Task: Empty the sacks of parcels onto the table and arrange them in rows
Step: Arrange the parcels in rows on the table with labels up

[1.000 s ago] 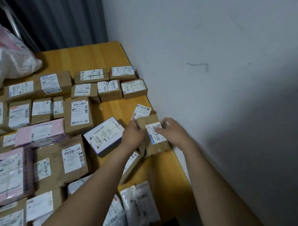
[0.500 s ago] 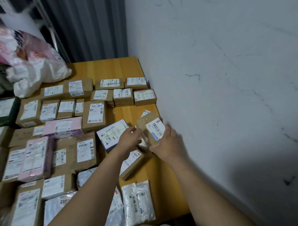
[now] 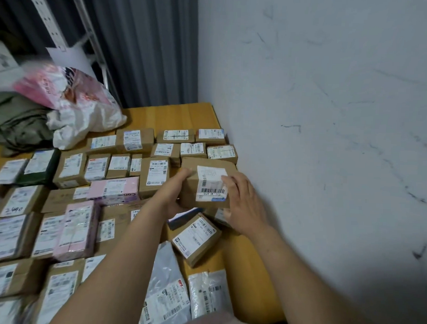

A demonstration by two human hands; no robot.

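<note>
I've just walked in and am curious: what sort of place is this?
Probably a parcel sorting room: labelled boxes lie in rows on a wooden table, sacks are heaped at its far end, and a metal rack stands behind.

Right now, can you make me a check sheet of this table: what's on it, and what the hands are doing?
Surface: wooden table, mostly covered.
Job's things: box held near the wall; parcels in rows, labels up; mailers loose at the near edge; sack at the far left.
Clutter: green cloth beside the sack.
Hands: left hand and right hand both grip the box.
Cables: nothing seen.
Surroundings: white wall on the right; grey curtain and metal rack behind the table.
</note>
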